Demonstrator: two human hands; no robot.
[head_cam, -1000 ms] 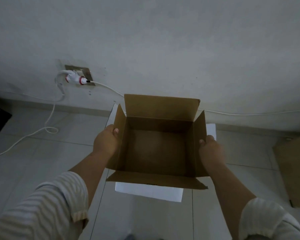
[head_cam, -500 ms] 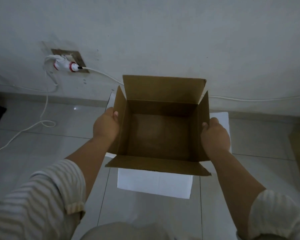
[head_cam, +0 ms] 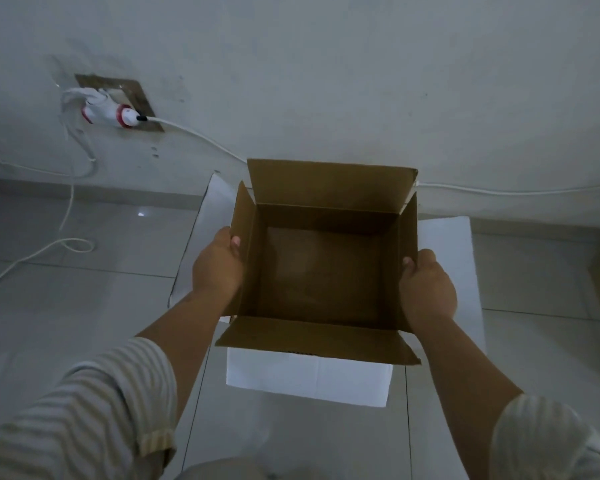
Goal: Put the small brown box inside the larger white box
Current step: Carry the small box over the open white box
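Head camera is looking down while I am holding the small brown box [head_cam: 321,268] with both hands. My left hand [head_cam: 217,268] is gripping its left wall and my right hand [head_cam: 426,289] is gripping its right wall, thumbs over the edges. All four flaps are standing open. The box is hanging over the larger white box [head_cam: 309,377], whose flaps are showing around it on the tiled floor [head_cam: 84,306].
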